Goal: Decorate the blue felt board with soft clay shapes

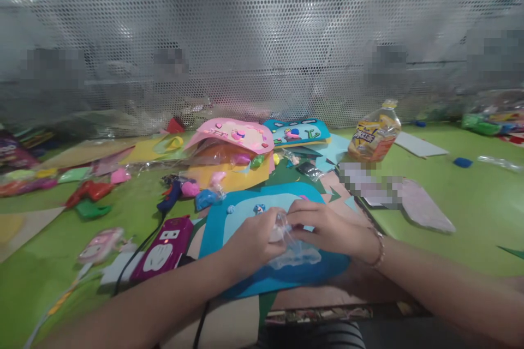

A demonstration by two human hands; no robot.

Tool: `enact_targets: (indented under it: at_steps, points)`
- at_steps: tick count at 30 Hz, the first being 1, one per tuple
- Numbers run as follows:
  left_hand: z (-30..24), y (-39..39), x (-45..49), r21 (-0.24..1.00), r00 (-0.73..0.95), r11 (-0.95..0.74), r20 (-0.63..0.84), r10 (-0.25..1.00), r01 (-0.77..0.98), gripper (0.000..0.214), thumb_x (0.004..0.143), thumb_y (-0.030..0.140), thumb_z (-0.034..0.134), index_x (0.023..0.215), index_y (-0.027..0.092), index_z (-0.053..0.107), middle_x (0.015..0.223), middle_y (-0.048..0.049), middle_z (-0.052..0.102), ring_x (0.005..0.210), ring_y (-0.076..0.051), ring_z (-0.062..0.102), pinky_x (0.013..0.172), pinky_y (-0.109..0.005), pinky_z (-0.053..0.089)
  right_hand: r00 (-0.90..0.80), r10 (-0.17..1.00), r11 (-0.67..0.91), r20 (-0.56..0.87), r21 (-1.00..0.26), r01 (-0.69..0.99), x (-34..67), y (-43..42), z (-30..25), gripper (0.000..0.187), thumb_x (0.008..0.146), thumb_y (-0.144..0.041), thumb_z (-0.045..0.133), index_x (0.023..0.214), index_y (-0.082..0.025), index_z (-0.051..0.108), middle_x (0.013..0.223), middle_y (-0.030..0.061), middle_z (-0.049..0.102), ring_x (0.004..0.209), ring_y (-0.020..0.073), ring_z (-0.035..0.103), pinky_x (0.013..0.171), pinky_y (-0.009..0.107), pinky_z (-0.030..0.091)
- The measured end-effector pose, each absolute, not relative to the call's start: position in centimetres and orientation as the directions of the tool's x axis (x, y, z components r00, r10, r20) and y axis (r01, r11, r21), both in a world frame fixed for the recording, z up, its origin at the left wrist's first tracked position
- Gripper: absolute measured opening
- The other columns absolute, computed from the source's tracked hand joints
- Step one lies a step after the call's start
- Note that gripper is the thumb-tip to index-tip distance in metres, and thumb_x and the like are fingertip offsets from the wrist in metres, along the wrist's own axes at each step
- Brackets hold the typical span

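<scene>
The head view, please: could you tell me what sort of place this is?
Likely a craft workbench: felt sheets, clay lumps, a perforated metal screen; left hand and right hand pinch a clear bag.

Head camera looks forward and down, close over the left hand (254, 242) and right hand (323, 227).

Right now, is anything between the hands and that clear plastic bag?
Nothing visible does: the left hand and the right hand both pinch the clear plastic bag directly, over the blue sheet.
</scene>
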State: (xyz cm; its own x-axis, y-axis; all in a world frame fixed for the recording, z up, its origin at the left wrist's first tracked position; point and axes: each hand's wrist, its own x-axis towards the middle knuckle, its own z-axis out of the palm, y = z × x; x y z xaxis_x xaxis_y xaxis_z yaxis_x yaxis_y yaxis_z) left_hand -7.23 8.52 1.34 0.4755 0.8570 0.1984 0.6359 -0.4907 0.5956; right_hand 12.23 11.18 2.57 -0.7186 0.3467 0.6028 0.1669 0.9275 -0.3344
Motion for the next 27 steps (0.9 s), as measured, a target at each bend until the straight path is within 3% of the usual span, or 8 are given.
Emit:
enact_targets:
  at_steps: [4, 7, 16, 21, 24, 27]
  points:
    - [1.2, 8.5, -7.2, 0.613, 0.471, -0.505, 0.234, 0.850, 0.607, 0.026, 0.074, 0.016, 0.052, 0.100, 0.021, 0.052, 0.080, 0.0011, 0.060, 0.069, -0.016, 0.055, 0.062, -0.025, 0.037, -0.703, 0.360, 0.933, 0.614, -0.257, 0.253, 12.2, 10.7, 2.7, 0.016, 0.092, -0.019, 0.049, 0.100, -0.015, 0.062, 0.082, 0.0061, 0.061, 0.077, 0.0139, 0.058, 0.068, 0.026, 0.051]
    - [1.3, 8.5, -7.2, 0.630, 0.468, -0.507, 0.245, 0.849, 0.588, 0.027, 0.074, 0.017, 0.053, 0.100, 0.021, 0.053, 0.081, 0.0011, 0.061, 0.072, -0.016, 0.056, 0.064, -0.025, 0.039, -0.716, 0.302, 0.953, 0.630, -0.180, 0.244, 12.4, 10.9, 2.7, 0.015, 0.092, -0.019, 0.049, 0.097, -0.015, 0.063, 0.082, 0.0067, 0.063, 0.077, 0.0145, 0.059, 0.067, 0.026, 0.051]
    - [1.7, 8.3, -6.8, 0.659, 0.490, -0.504, 0.229, 0.841, 0.558, 0.027, 0.068, 0.014, 0.052, 0.093, 0.020, 0.054, 0.077, 0.0024, 0.060, 0.065, -0.015, 0.054, 0.061, -0.024, 0.039, -0.754, 0.245, 0.968, 0.609, -0.190, 0.162, 12.5, 11.0, 2.6, 0.014, 0.091, -0.019, 0.050, 0.096, -0.015, 0.062, 0.088, 0.0087, 0.065, 0.082, 0.0147, 0.061, 0.072, 0.026, 0.052]
    - [1.2, 8.1, -6.7, 0.647, 0.523, -0.509, 0.193, 0.830, 0.569, 0.015, 0.069, 0.016, 0.053, 0.084, 0.019, 0.053, 0.073, 0.0018, 0.059, 0.064, -0.015, 0.054, 0.058, -0.023, 0.037, -0.836, 0.245, 0.968, 0.490, -0.170, 0.184, 12.5, 10.7, 3.0, 0.011, 0.089, -0.018, 0.049, 0.091, -0.014, 0.060, 0.081, 0.0067, 0.062, 0.072, 0.0147, 0.058, 0.060, 0.025, 0.048]
    - [1.2, 8.1, -6.9, 0.643, 0.525, -0.501, 0.176, 0.832, 0.579, 0.015, 0.068, 0.015, 0.052, 0.083, 0.019, 0.053, 0.069, 0.0029, 0.057, 0.060, -0.014, 0.052, 0.056, -0.022, 0.037, -0.820, 0.277, 0.941, 0.501, -0.314, 0.126, 13.0, 11.4, 3.2, 0.008, 0.086, -0.014, 0.049, 0.082, -0.016, 0.056, 0.076, 0.0044, 0.059, 0.067, 0.0124, 0.056, 0.057, 0.023, 0.046]
    - [1.6, 8.2, -7.2, 0.643, 0.523, -0.490, 0.159, 0.837, 0.588, 0.022, 0.072, 0.017, 0.050, 0.095, 0.018, 0.052, 0.068, 0.0037, 0.055, 0.056, -0.012, 0.050, 0.053, -0.021, 0.038, -0.551, 0.583, 0.753, 0.597, -0.652, 0.090, 13.8, 13.1, 3.1, 0.011, 0.090, -0.019, 0.046, 0.080, -0.019, 0.049, 0.062, -0.0026, 0.054, 0.054, 0.0086, 0.053, 0.051, 0.020, 0.043]
